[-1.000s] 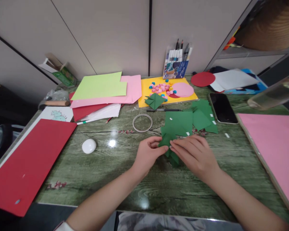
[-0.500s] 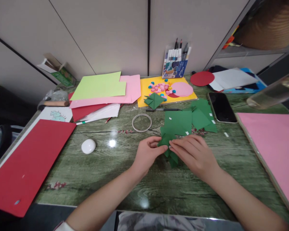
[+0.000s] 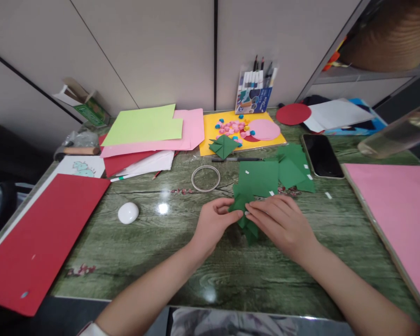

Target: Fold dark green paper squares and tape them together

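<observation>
Folded green paper (image 3: 238, 205) sitting between two hands

The left hand (image 3: 213, 221) is holding the folded green paper by its left edge, thumb and fingers closing narrowly around it. From the other side, the right hand (image 3: 283, 224) is bringing its fingers close together, their tips touching the paper; its thumb is mostly hiding, so I cannot tell whether it is pinching or only pressing.

The paper is lying over the near part of the table (image 3: 143, 252), centred between the hands; whether it is touching the tabletop, I cannot tell. Just beyond it, a flat green sheet (image 3: 261, 177) is lying with small white scraps on it, and more green pieces (image 3: 294, 170) are overlapping beside a phone (image 3: 322, 156). Farther back, a pointed green piece (image 3: 224, 147) is resting on the front edge of a yellow sheet (image 3: 209, 126), near a black pen (image 3: 238, 159). A pale ring (image 3: 206, 190) is lying left of the green sheet, and a white rounded object (image 3: 128, 213) is sitting farther left.
</observation>
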Available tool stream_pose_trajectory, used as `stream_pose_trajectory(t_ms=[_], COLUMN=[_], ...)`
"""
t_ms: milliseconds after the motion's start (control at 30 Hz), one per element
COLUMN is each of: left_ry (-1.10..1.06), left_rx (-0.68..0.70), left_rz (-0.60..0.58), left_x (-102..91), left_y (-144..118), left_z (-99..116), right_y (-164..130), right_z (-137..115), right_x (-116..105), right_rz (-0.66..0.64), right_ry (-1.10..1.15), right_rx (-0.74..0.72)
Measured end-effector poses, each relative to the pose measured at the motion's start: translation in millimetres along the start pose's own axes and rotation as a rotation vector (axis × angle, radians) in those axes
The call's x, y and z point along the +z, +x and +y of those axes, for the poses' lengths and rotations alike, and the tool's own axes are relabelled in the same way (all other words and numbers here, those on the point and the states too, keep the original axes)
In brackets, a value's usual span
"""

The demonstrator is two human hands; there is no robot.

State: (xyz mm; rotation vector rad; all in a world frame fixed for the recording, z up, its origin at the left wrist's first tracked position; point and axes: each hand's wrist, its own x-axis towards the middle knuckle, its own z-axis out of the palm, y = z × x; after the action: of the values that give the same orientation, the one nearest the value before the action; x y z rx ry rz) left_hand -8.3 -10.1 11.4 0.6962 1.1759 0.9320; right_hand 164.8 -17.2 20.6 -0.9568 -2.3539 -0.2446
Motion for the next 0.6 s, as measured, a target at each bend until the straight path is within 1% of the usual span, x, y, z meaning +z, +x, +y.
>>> stream_pose_trajectory(t_ms=[167, 267, 400, 600], left_ry=[0.031, 0.010, 0.002, 0.010], left_rx=[0.015, 0.003, -0.005, -0.011], left_rz=[0.025, 0.011, -0.002, -0.002], left_x=[-1.1, -0.3, 0.6, -0.1], left_y=[1.2, 0.8, 0.5, 1.8], left_z=[-2.5, -1.8, -1.7, -0.8], right_y=[1.5, -1.0, -4.1, 1.0], right_z=[-2.6, -2.0, 1.0, 0.1], right_x=[-0.3, 0.6, 3.0, 0.8], right_rz=[0.018, -0.010, -0.043, -0.005], right_ry=[-0.015, -0.015, -0.011, 0.033], right_rx=[-0.003, -0.025, -0.013, 0.028])
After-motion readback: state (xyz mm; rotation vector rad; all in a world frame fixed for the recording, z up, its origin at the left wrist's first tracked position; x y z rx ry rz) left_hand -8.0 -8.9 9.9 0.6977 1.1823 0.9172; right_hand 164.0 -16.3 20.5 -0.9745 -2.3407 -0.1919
